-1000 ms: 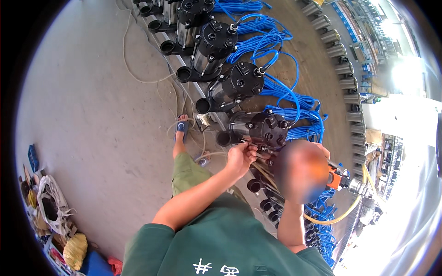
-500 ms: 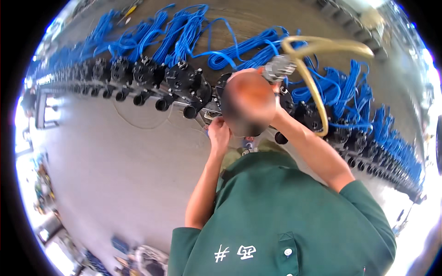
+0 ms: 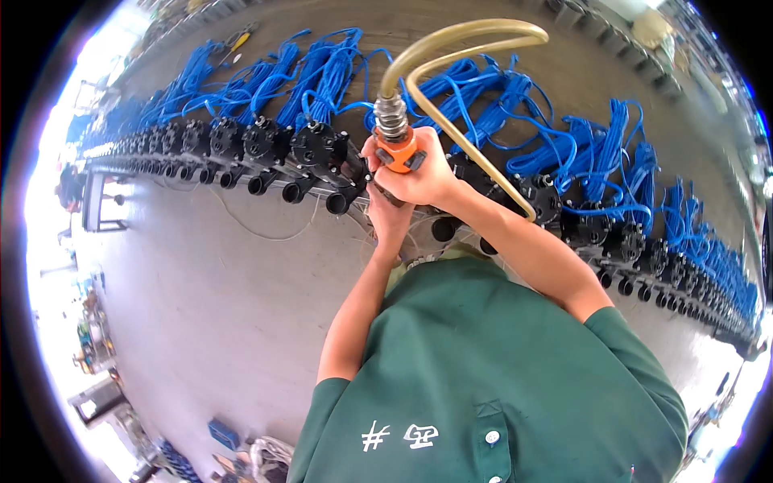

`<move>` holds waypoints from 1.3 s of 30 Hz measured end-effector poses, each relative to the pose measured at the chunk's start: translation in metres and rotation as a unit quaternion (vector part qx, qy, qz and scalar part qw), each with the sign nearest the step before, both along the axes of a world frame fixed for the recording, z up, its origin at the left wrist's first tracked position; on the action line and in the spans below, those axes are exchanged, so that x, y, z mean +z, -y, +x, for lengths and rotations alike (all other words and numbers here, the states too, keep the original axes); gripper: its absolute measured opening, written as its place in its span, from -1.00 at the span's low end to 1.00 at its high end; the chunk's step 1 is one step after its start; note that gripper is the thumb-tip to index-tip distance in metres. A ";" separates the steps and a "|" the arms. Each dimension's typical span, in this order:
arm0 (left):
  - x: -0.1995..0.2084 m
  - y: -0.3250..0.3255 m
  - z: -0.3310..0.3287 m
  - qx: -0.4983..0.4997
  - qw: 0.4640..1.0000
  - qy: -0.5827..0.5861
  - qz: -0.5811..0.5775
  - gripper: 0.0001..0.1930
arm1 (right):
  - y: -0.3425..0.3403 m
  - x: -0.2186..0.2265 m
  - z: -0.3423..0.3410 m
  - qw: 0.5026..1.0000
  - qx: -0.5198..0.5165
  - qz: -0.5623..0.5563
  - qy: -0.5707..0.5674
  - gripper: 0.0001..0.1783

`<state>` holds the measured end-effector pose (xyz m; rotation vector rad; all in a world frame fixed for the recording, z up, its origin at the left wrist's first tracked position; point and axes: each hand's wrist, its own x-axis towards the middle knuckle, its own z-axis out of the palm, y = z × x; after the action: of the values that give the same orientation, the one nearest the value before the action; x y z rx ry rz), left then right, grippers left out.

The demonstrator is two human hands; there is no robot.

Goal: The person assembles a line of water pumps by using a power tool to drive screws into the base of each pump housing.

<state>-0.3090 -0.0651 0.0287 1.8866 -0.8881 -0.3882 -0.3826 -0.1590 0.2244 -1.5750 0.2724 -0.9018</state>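
My right hand (image 3: 427,173) is wrapped round an orange air-powered tool (image 3: 396,151) with a spring-sleeved fitting (image 3: 391,117) on its end. From that fitting a yellowish air hose (image 3: 471,29) loops up and back over the row. Just below and left of it, my left hand (image 3: 390,217) is closed close under the tool. Its fingertips are partly covered by the right hand, and what they hold cannot be made out. Right beside both hands stands a black cylindrical unit (image 3: 322,149) with an open pipe end (image 3: 338,201). The tool's working end is hidden.
A long row of similar black units (image 3: 266,141) curves away on both sides along a rail. Bundled blue cables (image 3: 334,68) lie behind them. Yellow-handled pliers (image 3: 240,39) lie at the far left. A thin pale cord (image 3: 262,236) trails over the floor, with a blue box (image 3: 224,433) lower left.
The right hand and orange tool have moved left and nearer, meeting the left hand. The tool has turned with its fitting pointing away, and the hose has swung left.
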 end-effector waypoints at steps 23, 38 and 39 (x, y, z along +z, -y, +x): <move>0.014 -0.007 0.001 -0.001 0.999 0.035 -0.008 -0.07 | 0.005 -0.005 0.072 0.998 0.060 -0.018 0.006 -0.78; 0.011 -0.006 0.001 0.015 0.999 0.016 0.040 -0.28 | 0.048 0.019 0.007 0.986 -0.152 0.019 0.066 -0.87; 0.010 -0.005 0.002 0.018 0.999 0.024 0.037 -0.29 | 0.050 0.008 0.009 0.986 -0.159 -0.013 0.058 -0.91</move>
<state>-0.3074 -0.0598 0.0388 1.9833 -0.8807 -0.3600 -0.3734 -0.2095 0.2328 -1.5204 0.4394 -1.2431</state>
